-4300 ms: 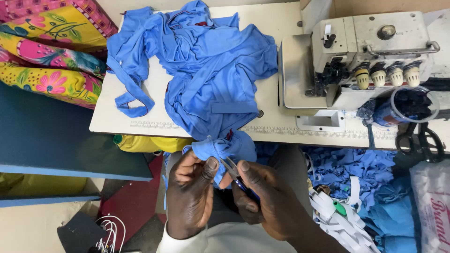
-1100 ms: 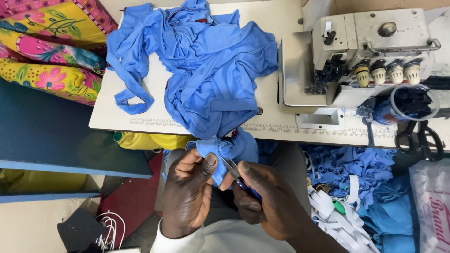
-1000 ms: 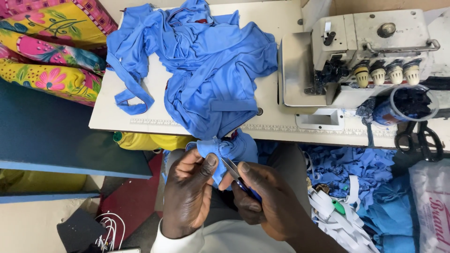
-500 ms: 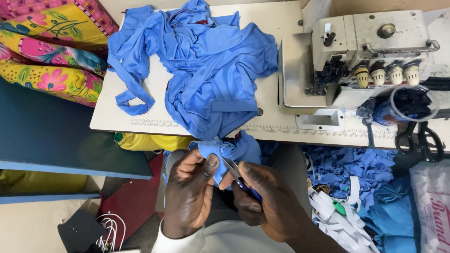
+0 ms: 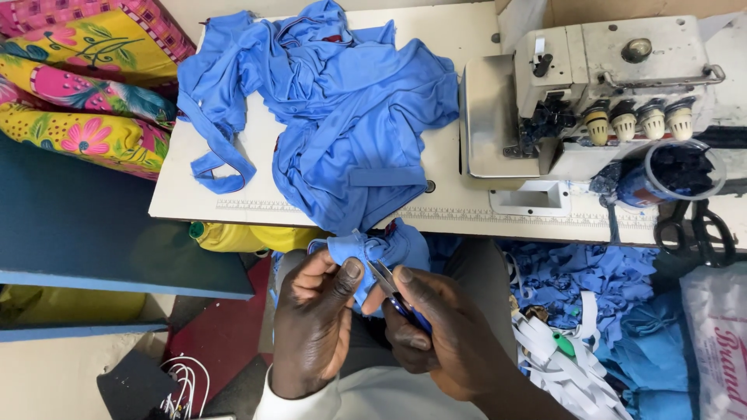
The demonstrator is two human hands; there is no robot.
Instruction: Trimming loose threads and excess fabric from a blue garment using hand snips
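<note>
- Nearest to me, I am seeing the left hand [image 5: 315,327] curling shut, thumb and fingers pinching a bunched corner of the crumpled blue knit garment [image 5: 342,132] just below the table edge; the cloth is hanging down from the tabletop into that pinch
- Beside it, the right hand [image 5: 436,342] is closing around a small pair of metal thread snips with a blue handle [image 5: 389,286]; the blades are pointing up at the pinched fabric, touching or nearly touching it; I cannot tell which
- Farther out, most of the garment is lying heaped on the pale worktable [image 5: 459,194]; a grey-white overlock sewing machine [image 5: 591,85] is standing to its right
- To the far left, bright floral patterned fabric [image 5: 85,93] is lying stacked; blue fabric scraps [image 5: 591,280] are piling under the table at right
</note>
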